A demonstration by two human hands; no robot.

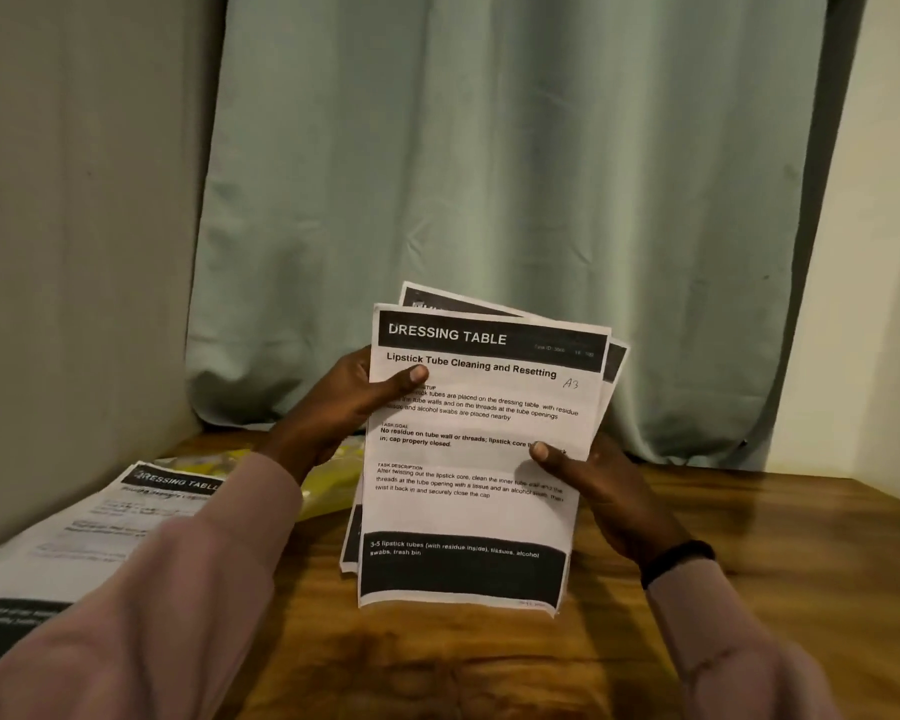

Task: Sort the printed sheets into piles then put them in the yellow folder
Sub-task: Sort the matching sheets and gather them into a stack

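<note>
The person holds a small stack of printed sheets upright above the wooden table, at the frame's centre. The left hand grips its edge at 9 o'clock, thumb across the top page headed "DRESSING TABLE"; the right hand pinches it at 4 o'clock. Another printed sheet lies at 8 o'clock, the yellow folder partly hidden behind the left wrist. A green curtain hangs at 12.

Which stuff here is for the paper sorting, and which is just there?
For the job:
- held sheets, gripped by left hand and right hand
- sheets lying on the left
- yellow folder, partly hidden

Just there:
- green curtain
- wooden table
- black wristband
</note>
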